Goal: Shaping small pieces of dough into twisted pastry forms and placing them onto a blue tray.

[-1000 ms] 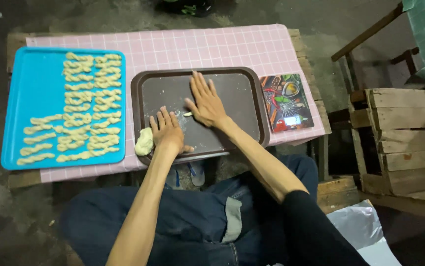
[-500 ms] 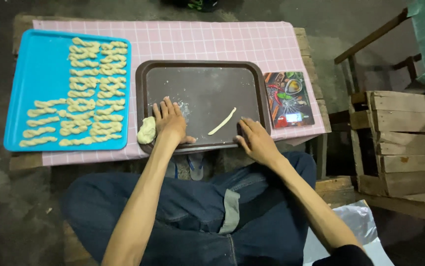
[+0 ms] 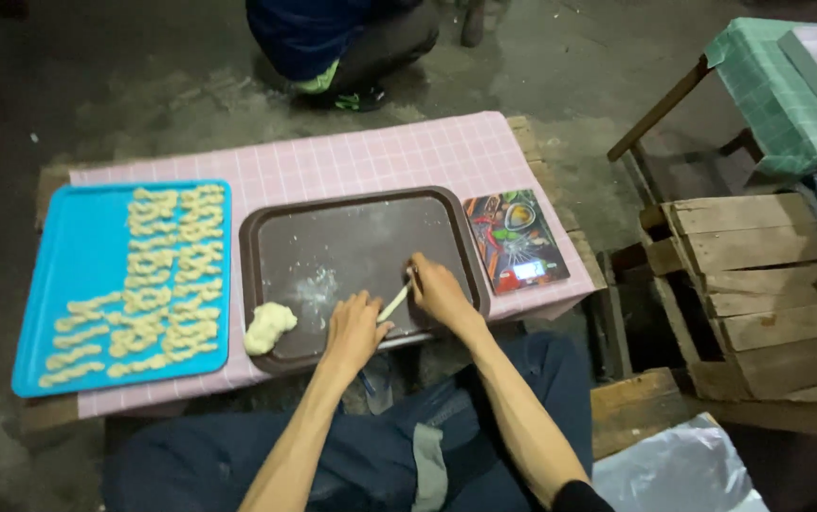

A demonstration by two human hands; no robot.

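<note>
**A:** How much room is on that brown tray?

**B:** The far half is bare. The near edge is crowded: a dough lump at near left, then both hands beside it. Left is blocked by the blue tray full of twists, right by a scale.

**A:** Past the far edge?

**B:** An open strip of pink cloth.

left hand bare, forearm bare | right hand bare, black sleeve edge at elbow | dark blue trousers, grey fabric strip at middle
</note>
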